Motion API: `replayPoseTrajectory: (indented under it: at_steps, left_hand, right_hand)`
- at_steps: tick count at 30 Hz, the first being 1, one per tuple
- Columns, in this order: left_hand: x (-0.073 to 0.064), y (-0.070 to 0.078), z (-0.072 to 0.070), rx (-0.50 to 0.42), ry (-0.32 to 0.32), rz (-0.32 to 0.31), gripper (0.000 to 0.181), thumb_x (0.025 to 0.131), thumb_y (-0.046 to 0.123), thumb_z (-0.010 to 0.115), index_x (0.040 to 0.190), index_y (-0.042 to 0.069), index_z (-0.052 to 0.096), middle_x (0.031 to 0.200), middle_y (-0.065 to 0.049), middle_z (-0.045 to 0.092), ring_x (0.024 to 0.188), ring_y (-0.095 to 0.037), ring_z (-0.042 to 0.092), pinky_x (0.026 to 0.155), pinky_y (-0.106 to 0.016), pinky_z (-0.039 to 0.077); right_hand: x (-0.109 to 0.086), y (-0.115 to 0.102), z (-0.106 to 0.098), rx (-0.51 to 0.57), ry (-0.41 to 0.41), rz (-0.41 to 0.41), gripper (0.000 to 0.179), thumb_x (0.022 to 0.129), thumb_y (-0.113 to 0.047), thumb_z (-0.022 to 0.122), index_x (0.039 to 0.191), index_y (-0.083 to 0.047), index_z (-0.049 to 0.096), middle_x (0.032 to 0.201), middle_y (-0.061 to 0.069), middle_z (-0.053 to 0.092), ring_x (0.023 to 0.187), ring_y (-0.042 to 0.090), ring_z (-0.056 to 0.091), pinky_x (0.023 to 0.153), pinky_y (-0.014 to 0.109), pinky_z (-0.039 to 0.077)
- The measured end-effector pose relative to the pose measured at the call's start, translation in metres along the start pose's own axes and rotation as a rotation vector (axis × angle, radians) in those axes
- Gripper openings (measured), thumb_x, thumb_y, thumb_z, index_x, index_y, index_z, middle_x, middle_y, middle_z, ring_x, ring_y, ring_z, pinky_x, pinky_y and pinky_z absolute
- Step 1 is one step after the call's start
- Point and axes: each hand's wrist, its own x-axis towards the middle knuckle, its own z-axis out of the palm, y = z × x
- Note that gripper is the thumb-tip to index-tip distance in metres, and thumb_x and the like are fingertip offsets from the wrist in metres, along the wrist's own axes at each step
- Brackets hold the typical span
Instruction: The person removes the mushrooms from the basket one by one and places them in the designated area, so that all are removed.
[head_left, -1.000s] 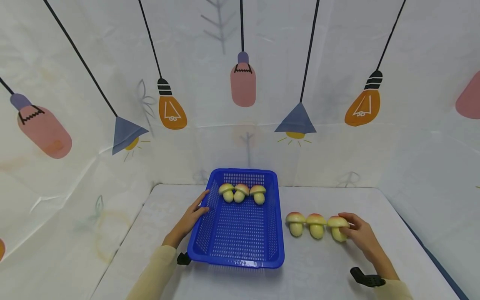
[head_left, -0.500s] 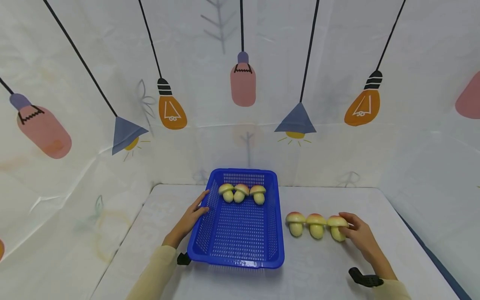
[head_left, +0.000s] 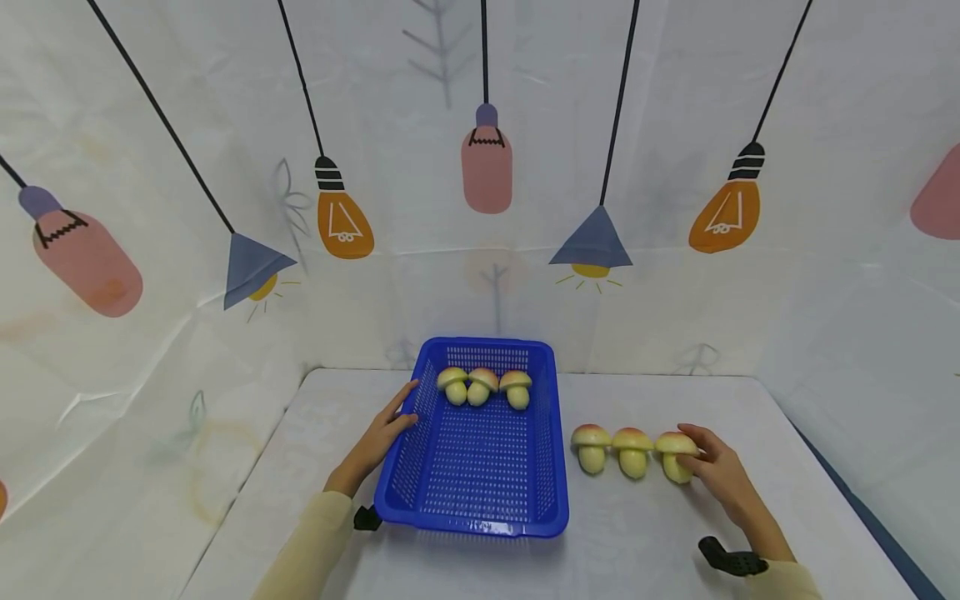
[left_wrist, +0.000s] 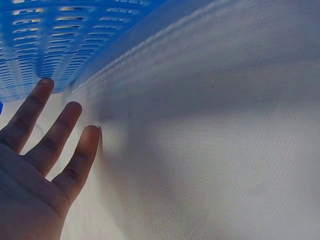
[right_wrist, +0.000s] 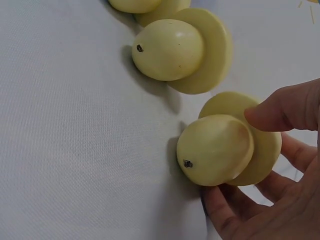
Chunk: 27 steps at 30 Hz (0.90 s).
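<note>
At the right end of a row on the table, a toy mushroom (head_left: 675,468) with a yellow-green stem and a reddish cap is gripped by my right hand (head_left: 722,472). In the right wrist view the thumb (right_wrist: 280,112) presses the underside of its cap, and the other fingers reach round its far side and below. Two similar mushrooms (head_left: 632,452) lie to its left. My left hand (head_left: 375,439) touches the left rim of a blue plastic basket (head_left: 480,527); three straight, spread fingers (left_wrist: 55,137) show beside its wall. Three more mushrooms (head_left: 482,387) lie in a row at the basket's far end.
The basket stands on a white-covered table (head_left: 637,533). Behind the table hangs a pale cloth (head_left: 660,325) printed with lamps. A black wrist device (head_left: 731,558) sits by the right cuff.
The right hand and the mushroom it grips have shifted very slightly. The left hand, basket and other mushrooms have stayed where they were.
</note>
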Motion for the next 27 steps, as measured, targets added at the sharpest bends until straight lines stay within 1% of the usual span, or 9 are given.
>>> replayPoseTrajectory:
  at_steps: [5,8,11,13,19,27]
  left_hand:
    - [-0.0002,0.0004,-0.0001,-0.011,0.002,0.005,0.064,0.107,0.025,0.048,0.165,0.032,0.022,0.158,-0.031,0.039,0.119,-0.040,0.063,0.092,-0.048,0.057]
    - [-0.0003,0.0007,0.0002,-0.006,0.005,0.008,0.064,0.107,0.024,0.048,0.165,0.032,0.022,0.158,-0.031,0.039,0.120,-0.041,0.063,0.092,-0.048,0.057]
    - [-0.0003,0.0008,0.0005,0.002,0.010,0.008,0.064,0.107,0.025,0.048,0.165,0.033,0.023,0.159,-0.029,0.037,0.122,-0.041,0.061,0.093,-0.049,0.056]
    - [-0.0004,0.0012,0.0008,0.006,0.012,0.008,0.064,0.107,0.025,0.048,0.165,0.033,0.023,0.161,-0.028,0.036,0.123,-0.042,0.061,0.094,-0.050,0.056]
    - [-0.0010,0.0015,0.0009,0.000,0.004,0.008,0.064,0.107,0.025,0.047,0.165,0.033,0.022,0.162,-0.028,0.035,0.124,-0.042,0.060,0.094,-0.049,0.056]
    - [-0.0011,0.0014,0.0003,-0.008,-0.003,0.003,0.064,0.108,0.026,0.047,0.165,0.034,0.021,0.160,-0.029,0.036,0.122,-0.041,0.062,0.093,-0.048,0.056]
  right_hand:
    - [-0.0006,-0.0015,0.0008,0.011,-0.013,0.013,0.064,0.101,-0.021,0.064,0.153,0.004,0.037,0.155,0.033,0.041,0.130,0.040,0.051,0.081,0.014,0.047]
    - [-0.0008,-0.0024,0.0015,0.023,-0.017,0.020,0.064,0.101,-0.020,0.064,0.154,0.004,0.036,0.156,0.032,0.040,0.133,0.044,0.048,0.081,0.012,0.045]
    - [-0.0004,-0.0021,0.0017,0.033,-0.023,0.016,0.064,0.102,-0.019,0.063,0.154,0.005,0.034,0.156,0.033,0.038,0.136,0.050,0.045,0.081,0.011,0.044]
    - [-0.0001,-0.0016,0.0017,0.035,-0.022,0.011,0.064,0.102,-0.018,0.063,0.154,0.005,0.034,0.157,0.034,0.037,0.137,0.051,0.045,0.081,0.011,0.044]
    - [0.0009,0.0003,0.0029,0.013,-0.010,0.001,0.062,0.102,-0.018,0.063,0.153,0.004,0.037,0.155,0.034,0.041,0.132,0.048,0.050,0.081,0.014,0.046]
    - [-0.0010,-0.0033,0.0037,0.021,-0.012,0.019,0.063,0.101,-0.019,0.064,0.153,0.003,0.037,0.155,0.034,0.040,0.133,0.048,0.049,0.081,0.015,0.045]
